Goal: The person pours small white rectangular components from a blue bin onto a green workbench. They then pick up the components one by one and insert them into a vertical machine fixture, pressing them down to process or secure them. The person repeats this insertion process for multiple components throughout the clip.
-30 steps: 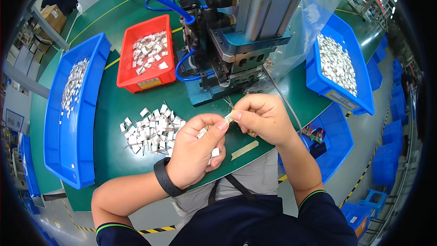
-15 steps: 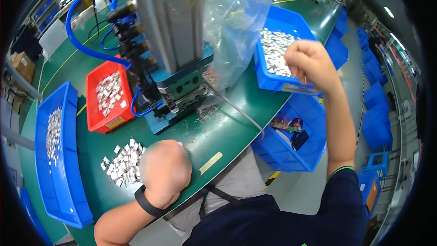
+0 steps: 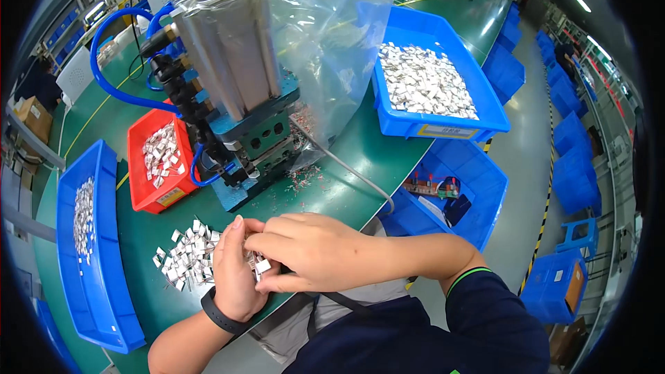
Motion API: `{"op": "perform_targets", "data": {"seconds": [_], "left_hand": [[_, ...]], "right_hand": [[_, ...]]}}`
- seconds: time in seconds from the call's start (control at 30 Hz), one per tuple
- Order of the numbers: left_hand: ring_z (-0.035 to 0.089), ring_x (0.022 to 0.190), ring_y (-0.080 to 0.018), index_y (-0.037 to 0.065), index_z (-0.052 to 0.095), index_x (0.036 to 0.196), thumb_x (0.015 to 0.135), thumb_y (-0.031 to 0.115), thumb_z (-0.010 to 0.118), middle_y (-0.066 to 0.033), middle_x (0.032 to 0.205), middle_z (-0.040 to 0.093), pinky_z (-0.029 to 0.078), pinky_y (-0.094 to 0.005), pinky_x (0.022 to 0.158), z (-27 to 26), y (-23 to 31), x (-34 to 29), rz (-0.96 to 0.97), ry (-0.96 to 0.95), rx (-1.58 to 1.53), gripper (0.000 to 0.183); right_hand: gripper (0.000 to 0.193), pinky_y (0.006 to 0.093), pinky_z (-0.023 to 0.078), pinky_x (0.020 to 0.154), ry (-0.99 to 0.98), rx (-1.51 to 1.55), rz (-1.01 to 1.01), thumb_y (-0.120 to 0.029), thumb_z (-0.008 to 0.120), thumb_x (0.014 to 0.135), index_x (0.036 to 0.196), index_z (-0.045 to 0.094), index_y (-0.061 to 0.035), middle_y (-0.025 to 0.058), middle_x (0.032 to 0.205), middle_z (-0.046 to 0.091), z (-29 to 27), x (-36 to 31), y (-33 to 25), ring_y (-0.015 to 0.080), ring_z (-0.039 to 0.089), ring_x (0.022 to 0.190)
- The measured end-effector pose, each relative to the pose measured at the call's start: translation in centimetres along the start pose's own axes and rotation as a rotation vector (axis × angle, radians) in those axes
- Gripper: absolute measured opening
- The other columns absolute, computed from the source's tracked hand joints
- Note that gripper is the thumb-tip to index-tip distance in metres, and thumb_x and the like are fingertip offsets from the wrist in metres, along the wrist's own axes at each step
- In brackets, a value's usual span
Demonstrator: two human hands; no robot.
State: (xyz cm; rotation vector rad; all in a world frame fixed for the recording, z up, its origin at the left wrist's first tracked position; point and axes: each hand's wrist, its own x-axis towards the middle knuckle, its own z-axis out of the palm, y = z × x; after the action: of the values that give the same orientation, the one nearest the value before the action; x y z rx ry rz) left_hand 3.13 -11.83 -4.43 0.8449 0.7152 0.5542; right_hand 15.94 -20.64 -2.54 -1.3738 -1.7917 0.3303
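Note:
My left hand point(image 3: 234, 273), with a black band at its wrist, is cupped above the green table's front edge. In its palm lie several small white block-shaped parts with thin metal leads point(image 3: 260, 264). My right hand point(image 3: 308, 249) reaches across from the right and curls over that palm, its fingers closed around the parts there. The fingertips are partly hidden, so how many parts they grip cannot be made out. Just left of the hands, a loose pile of the same white parts point(image 3: 185, 256) rests on the table.
A press point(image 3: 232, 62) with blue hoses and a clear plastic bag point(image 3: 332, 48) stands behind my hands. White parts fill a red bin point(image 3: 136, 183), a long blue bin point(image 3: 111, 291) and a blue bin point(image 3: 495, 125). A lower blue bin point(image 3: 485, 180) holds electronics. Scraps point(image 3: 305, 179) lie beside the press.
My right hand has moved from above the right-hand blue bin down and left to my left hand. The left hand has turned, so the parts in its palm now show.

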Motion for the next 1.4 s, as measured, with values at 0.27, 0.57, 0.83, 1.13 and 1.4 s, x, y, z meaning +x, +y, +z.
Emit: {"op": "perform_targets", "data": {"seconds": [0.27,0.57,0.83,1.13,1.4], "left_hand": [[0.045,0.042,-0.0129,0.004,0.052,0.096,0.098,0.036,0.044,-0.0073,0.076,0.051,0.027,-0.0222,0.030,-1.3,0.7,0.1,-0.212,-0.153,-0.146,0.033],[0.041,0.038,-0.0145,0.005,0.052,0.101,0.098,0.039,0.041,-0.0078,0.068,0.053,0.025,-0.0241,0.031,-1.5,0.7,0.2,-0.207,-0.181,-0.185,0.035],[0.042,0.040,-0.0100,0.008,0.056,0.108,0.096,0.018,0.055,-0.0051,0.070,0.052,0.026,-0.0217,0.032,-1.2,0.4,-0.2,-0.118,-0.198,-0.074,0.016],[0.042,0.040,-0.0091,0.008,0.057,0.101,0.095,0.019,0.058,-0.0040,0.068,0.052,0.025,-0.0213,0.032,-1.2,0.6,-0.2,-0.137,-0.198,-0.058,0.014],[0.041,0.039,-0.0103,0.005,0.058,0.104,0.096,0.021,0.056,-0.0038,0.067,0.050,0.026,-0.0226,0.033,-1.2,0.4,-0.1,-0.133,-0.206,-0.021,0.018]], "right_hand": [[0.012,0.0349,0.048,0.064,0.027,-0.174,-0.155,-0.012,0.066,0.078,0.085,0.059,-0.0054,0.0057,0.078,0.054,0.6,0.0,0.7,0.0242,0.058,0.074],[0.013,0.0251,0.050,0.045,0.258,0.718,0.624,-0.011,0.061,0.092,0.094,0.059,0.0021,0.0096,0.075,0.065,-0.1,-0.2,1.3,0.0125,0.062,0.056],[0.016,0.0271,0.053,0.044,0.250,1.102,0.696,-0.010,0.058,0.093,0.096,0.053,0.0053,0.0162,0.078,0.064,0.5,-0.8,2.2,0.0186,0.066,0.062],[0.017,0.0216,0.047,0.045,0.092,1.017,0.707,-0.013,0.059,0.093,0.096,0.059,0.0042,0.0090,0.077,0.063,0.4,-1.1,2.0,0.0115,0.061,0.061],[0.014,0.0172,0.033,0.045,0.096,0.881,0.587,-0.015,0.062,0.092,0.088,0.062,-0.0015,0.0004,0.071,0.060,-0.4,-1.3,2.3,0.0019,0.050,0.057]]}}
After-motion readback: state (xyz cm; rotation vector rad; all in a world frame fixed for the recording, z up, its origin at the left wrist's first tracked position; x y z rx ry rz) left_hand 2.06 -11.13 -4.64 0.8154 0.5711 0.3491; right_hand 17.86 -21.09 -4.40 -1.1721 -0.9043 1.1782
